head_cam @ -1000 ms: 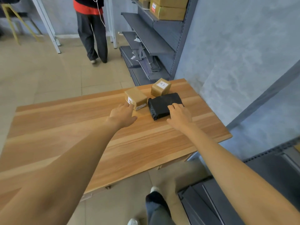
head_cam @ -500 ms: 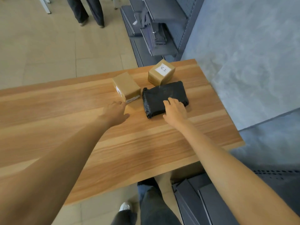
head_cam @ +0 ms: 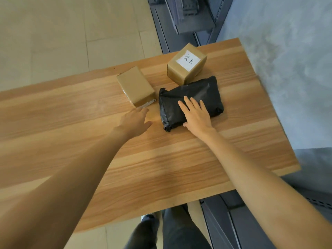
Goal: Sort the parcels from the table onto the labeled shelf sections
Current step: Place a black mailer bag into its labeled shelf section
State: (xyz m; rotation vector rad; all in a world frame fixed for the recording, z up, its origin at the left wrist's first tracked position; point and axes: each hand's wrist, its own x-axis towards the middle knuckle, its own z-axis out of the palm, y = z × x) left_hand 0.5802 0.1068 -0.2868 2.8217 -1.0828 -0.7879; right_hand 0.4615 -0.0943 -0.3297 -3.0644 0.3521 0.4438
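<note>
Looking down, I see three parcels on the counter [head_cam: 161, 168]: the black bag [head_cam: 197, 94], the plain box [head_cam: 135, 86] and the labeled box [head_cam: 186, 63]. My right hand [head_cam: 195, 115] lies flat on the bag, fingers straight. My left hand [head_cam: 135, 120] reaches near the plain box, fingers loose, holding nothing. All three are left to sort.

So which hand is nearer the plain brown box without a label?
Left. The left hand reaches just short of the plain brown box, fingertips near its front corner. The right hand lies flat on the black parcel beside it.
</note>
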